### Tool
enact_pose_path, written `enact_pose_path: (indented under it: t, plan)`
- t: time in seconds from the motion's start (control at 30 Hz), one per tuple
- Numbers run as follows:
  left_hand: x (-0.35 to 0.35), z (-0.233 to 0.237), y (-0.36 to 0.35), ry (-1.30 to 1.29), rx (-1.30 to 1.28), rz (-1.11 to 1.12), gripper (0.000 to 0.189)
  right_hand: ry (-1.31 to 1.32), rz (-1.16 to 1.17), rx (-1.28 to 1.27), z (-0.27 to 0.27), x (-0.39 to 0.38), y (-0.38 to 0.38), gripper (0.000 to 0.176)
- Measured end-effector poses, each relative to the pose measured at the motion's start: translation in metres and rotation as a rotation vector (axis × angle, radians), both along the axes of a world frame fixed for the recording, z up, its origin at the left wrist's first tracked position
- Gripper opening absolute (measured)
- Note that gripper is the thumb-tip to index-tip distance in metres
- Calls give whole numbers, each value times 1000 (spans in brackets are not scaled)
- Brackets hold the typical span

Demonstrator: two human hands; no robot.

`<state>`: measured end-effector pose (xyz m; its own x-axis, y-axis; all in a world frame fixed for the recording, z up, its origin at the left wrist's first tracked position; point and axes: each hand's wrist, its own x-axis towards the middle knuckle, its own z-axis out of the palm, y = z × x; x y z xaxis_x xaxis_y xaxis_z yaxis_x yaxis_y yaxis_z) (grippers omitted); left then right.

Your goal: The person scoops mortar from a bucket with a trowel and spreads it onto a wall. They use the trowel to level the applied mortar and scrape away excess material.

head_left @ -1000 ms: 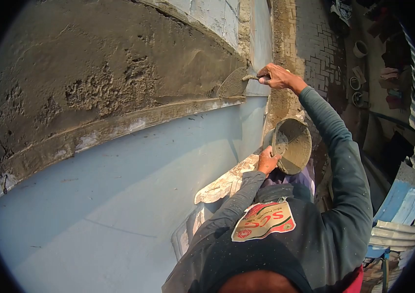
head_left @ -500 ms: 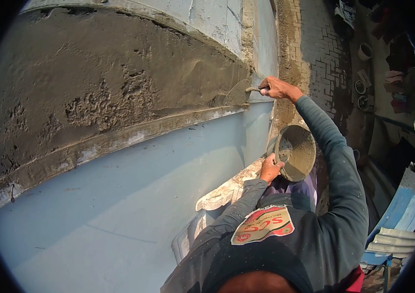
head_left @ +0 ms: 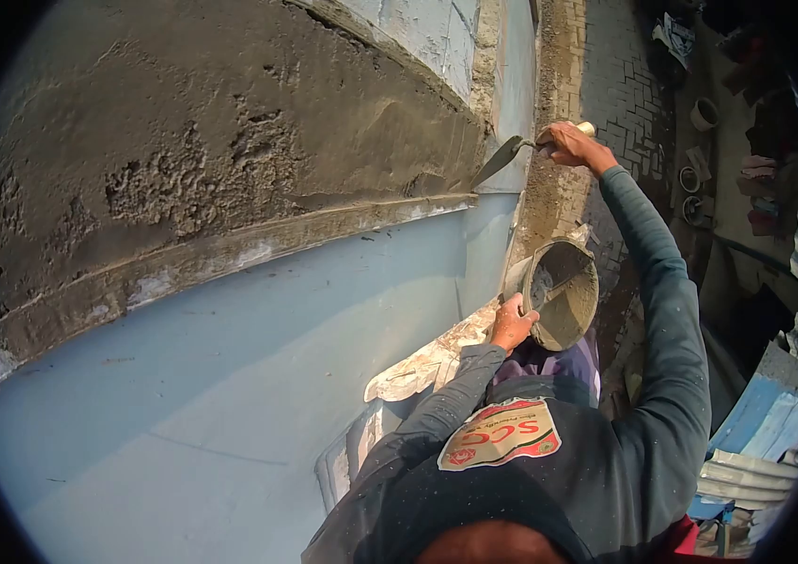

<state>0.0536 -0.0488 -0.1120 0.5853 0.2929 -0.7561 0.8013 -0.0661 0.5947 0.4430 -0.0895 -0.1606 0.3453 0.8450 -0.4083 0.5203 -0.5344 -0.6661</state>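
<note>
My right hand (head_left: 575, 148) is closed around the handle of a trowel (head_left: 500, 160). The blade's tip meets the right end of the wet mortar (head_left: 371, 141) spread over the wall. Rough, pitted patches show in that mortar toward the left, while the right part looks smoother. My left hand (head_left: 514, 321) grips the rim of a mortar-crusted bucket (head_left: 576, 305), tilted with its mouth toward the wall. Some mortar clings inside the bucket.
A narrow ledge (head_left: 258, 246) runs under the mortar, above a pale blue wall (head_left: 183, 395). A paved path (head_left: 620, 85) lies below on the right. Several containers, among them a pot (head_left: 703, 115), stand beyond it. Corrugated sheets (head_left: 751, 475) sit at lower right.
My right hand has moved up and right, and the trowel has turned from lying against the mortar to edge-on at its end. The left hand still holds the bucket.
</note>
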Motion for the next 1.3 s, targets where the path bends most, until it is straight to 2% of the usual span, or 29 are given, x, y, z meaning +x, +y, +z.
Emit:
enact_pose_path:
  t: [0.03, 0.07, 0.1, 0.17, 0.27, 0.4, 0.47, 0.6, 0.7, 0.77, 0.83, 0.9, 0.97, 1.0, 1.07, 1.1, 1.17, 1.2, 1.23, 1.3]
  plan:
    - [3, 1, -1, -25, 56, -57, 24, -244, -3, 228, -7, 2, -2, 27]
    - [2, 3, -2, -70, 15, -17, 24, -486, -1, 460, -12, 6, -5, 22]
    - [4, 3, -1, 13, -41, 16, 32, -495, 17, 454, 0, 7, -1, 22]
    - [5, 5, 0, -9, -68, 33, 32, -658, 79, 366, 42, 3, 24, 12]
    - [11, 16, 3, 10, -17, -15, 34, -744, 127, 451, 92, 3, 45, 8]
    - [-2, -13, 3, 2, 30, -31, 33, -803, 163, 564, 165, 2, 62, 11]
    - [-3, -19, 2, -23, 133, -81, 31, -844, 189, 601, 201, 7, 69, 13]
    - [7, -3, 7, 21, 136, -140, 33, -922, 210, 624, 273, 4, 80, 11]
    - [-1, -15, 4, -133, 139, -77, 33, -949, 163, 656, 311, 9, 80, 10]
    - [4, -8, 6, -98, 121, -81, 33, -980, 164, 668, 345, 1, 74, 16]
    - [3, -15, 8, -98, 149, -110, 35, -1034, 273, 688, 382, -10, 66, 26]
    - [1, -24, 5, -81, 112, -85, 36, -735, 71, 616, 384, -9, 58, 27]
    - [1, -23, 9, -75, 82, -63, 37, -746, 38, 823, 365, 17, 51, 28]
    - [3, -17, 12, -63, 100, -117, 37, -759, 45, 826, 360, 17, 44, 28]
    - [6, -18, 10, -58, 127, -136, 38, -266, -32, 886, 357, 8, 35, 47]
    - [9, -14, 10, -69, 127, -123, 38, -294, -15, 814, 357, 2, 37, 60]
    - [9, -7, 11, -23, 151, -189, 38, -162, -24, 750, 352, -11, 46, 66]
    - [7, -8, 10, -68, 185, -176, 39, -181, 6, 636, 353, -13, 52, 48]
    - [5, -9, 10, -63, 181, -169, 39, -175, 13, 632, 346, -13, 55, 48]
    - [3, -9, 11, -52, 180, -217, 40, -248, 20, 389, 327, -13, 62, 53]
